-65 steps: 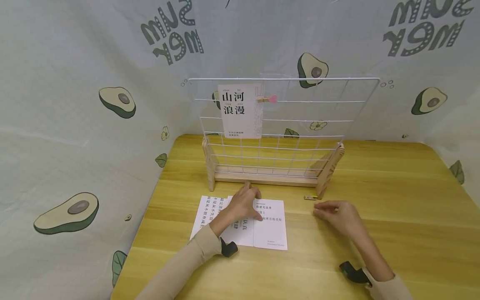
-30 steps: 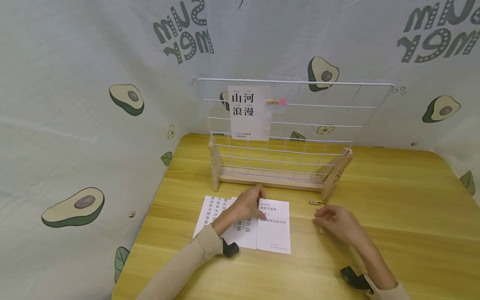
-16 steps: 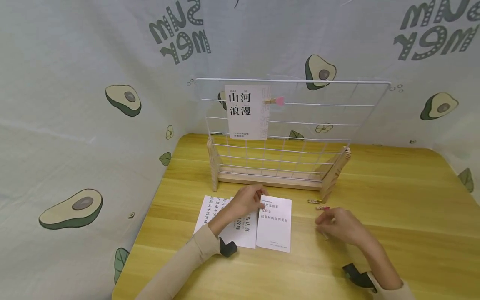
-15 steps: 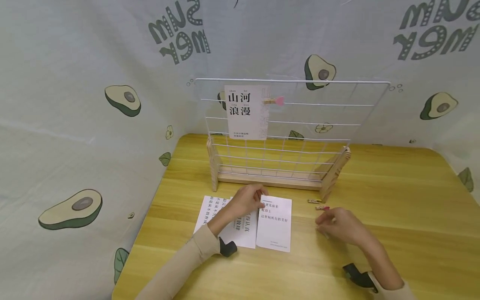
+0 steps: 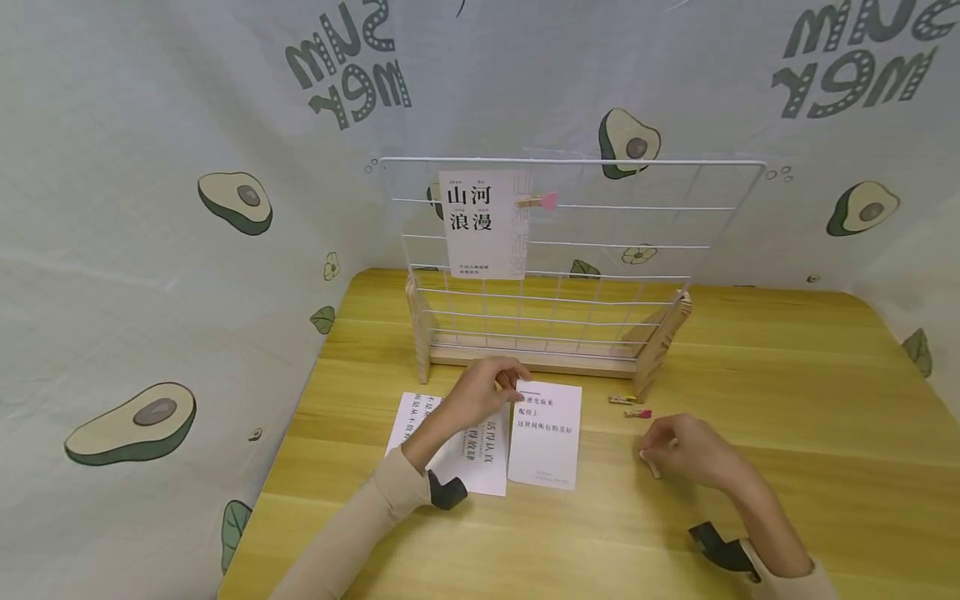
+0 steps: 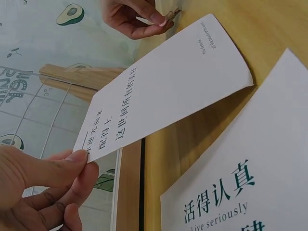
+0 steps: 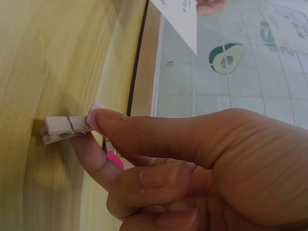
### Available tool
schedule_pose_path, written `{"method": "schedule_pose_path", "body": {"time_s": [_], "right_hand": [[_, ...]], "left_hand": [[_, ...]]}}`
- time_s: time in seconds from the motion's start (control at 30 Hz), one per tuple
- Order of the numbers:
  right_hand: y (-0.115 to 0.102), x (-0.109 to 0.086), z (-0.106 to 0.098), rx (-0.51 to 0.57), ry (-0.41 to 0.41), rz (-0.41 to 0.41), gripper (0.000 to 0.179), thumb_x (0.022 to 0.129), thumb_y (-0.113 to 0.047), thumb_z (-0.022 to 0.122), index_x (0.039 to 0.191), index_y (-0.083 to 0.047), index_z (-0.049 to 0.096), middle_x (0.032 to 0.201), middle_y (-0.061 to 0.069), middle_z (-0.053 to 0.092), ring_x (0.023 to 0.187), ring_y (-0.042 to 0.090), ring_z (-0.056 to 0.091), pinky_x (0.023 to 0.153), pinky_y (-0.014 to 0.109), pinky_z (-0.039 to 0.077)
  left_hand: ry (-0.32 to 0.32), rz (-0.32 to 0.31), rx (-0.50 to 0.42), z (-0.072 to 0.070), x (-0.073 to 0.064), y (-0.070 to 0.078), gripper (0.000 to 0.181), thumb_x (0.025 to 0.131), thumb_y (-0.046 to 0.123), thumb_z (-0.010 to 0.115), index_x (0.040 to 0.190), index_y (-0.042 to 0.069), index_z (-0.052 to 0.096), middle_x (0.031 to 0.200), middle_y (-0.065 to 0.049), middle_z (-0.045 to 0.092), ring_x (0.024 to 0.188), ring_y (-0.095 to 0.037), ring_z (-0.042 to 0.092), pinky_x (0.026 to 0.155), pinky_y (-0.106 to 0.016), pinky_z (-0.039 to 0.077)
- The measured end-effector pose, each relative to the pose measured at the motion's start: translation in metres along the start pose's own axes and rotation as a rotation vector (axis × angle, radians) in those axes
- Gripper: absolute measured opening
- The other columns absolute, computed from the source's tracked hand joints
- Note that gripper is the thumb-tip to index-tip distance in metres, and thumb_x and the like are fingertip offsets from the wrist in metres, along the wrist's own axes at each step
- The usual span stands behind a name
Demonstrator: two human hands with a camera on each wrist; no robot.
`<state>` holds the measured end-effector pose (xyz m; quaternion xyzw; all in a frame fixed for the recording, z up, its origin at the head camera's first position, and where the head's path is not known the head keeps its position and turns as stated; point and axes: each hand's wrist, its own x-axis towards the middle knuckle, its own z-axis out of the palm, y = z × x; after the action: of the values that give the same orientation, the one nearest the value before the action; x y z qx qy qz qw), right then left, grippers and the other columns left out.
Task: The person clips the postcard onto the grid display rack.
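My left hand [image 5: 474,398] pinches the top left corner of a white printed card [image 5: 543,454] between thumb and finger. In the left wrist view that card [image 6: 168,91] is tilted, its held end raised and its far end low by the table. My right hand [image 5: 693,454] holds a small wooden clothespin [image 7: 60,126] with a pale pink end, just above the table, between thumb and forefinger. Other printed cards [image 5: 487,475] lie flat under the left forearm. Two more clothespins rest by the rack's right foot, one yellow-ended [image 5: 622,400], one with a bright pink end [image 5: 638,413].
Behind the hands stands a white wire grid [image 5: 622,243] in a wooden base [image 5: 525,357]. Another card [image 5: 483,248] hangs on its upper left from a pink-ended clothespin [image 5: 537,201]. A curtain [image 5: 150,300] printed with avocados surrounds the wooden table [image 5: 787,375].
My left hand has lifted the card's top corner off the table and moved it slightly toward the rack. The right hand has picked up a clothespin and drawn back, uncovering the bright pink one.
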<state>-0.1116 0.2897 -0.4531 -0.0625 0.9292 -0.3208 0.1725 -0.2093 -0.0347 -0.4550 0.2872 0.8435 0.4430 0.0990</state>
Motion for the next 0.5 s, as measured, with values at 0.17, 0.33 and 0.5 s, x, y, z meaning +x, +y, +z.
{"method": "schedule_pose_path", "body": {"time_s": [0.17, 0.33, 0.5], "right_hand": [[0.003, 0.001, -0.001, -0.013, 0.003, -0.026, 0.011, 0.092, -0.010, 0.075, 0.098, -0.002, 0.075, 0.093, 0.004, 0.075, 0.085, 0.015, 0.063, 0.071, 0.028, 0.052], [0.005, 0.001, -0.002, -0.037, 0.012, -0.041, 0.010, 0.091, -0.011, 0.077, 0.096, -0.003, 0.080, 0.096, 0.008, 0.079, 0.088, 0.015, 0.066, 0.071, 0.029, 0.053], [0.001, -0.001, -0.004, -0.025, 0.011, -0.034, 0.007, 0.090, -0.016, 0.079, 0.094, -0.010, 0.081, 0.097, 0.002, 0.078, 0.093, 0.016, 0.066, 0.076, 0.031, 0.053]], "left_hand": [[0.034, 0.021, -0.009, -0.007, -0.001, 0.004, 0.023, 0.088, -0.005, 0.076, 0.109, 0.005, 0.076, 0.092, -0.008, 0.074, 0.077, -0.008, 0.062, 0.067, -0.016, 0.047], [0.090, 0.095, 0.000, -0.011, 0.000, 0.010, 0.024, 0.087, -0.005, 0.077, 0.109, 0.005, 0.077, 0.097, -0.009, 0.076, 0.080, -0.012, 0.067, 0.071, -0.017, 0.051], [0.154, 0.174, 0.014, -0.014, 0.005, 0.019, 0.023, 0.087, -0.003, 0.078, 0.108, 0.007, 0.078, 0.100, -0.008, 0.079, 0.084, -0.018, 0.073, 0.070, -0.017, 0.052]]}}
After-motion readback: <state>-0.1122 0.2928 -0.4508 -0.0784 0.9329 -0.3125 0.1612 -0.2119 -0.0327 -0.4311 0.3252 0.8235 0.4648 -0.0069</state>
